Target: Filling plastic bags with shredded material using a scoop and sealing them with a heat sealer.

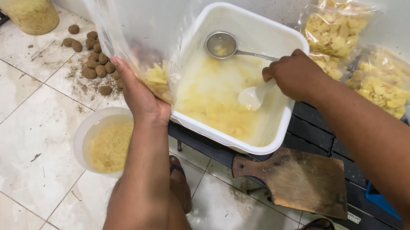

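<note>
My left hand (139, 93) grips the bottom of a clear plastic bag (131, 25) held upright, with a few pale yellow potato pieces (158, 79) in its lower corner. My right hand (295, 74) holds a white spoon (252, 96) dipped into a white square tub (276, 121) of cut potato pieces in water. A metal ladle (222, 45) rests inside the tub at its far side. The bag hangs just left of the tub's rim.
Several filled bags of cut potato (382, 83) lie behind the tub on a dark bench (318, 134). A wooden cutting board (299, 181) lies at the bench edge. On the tiled floor stand a white bowl of shreds (103, 142), a clear tub (24, 1) and whole brown potatoes (95, 58).
</note>
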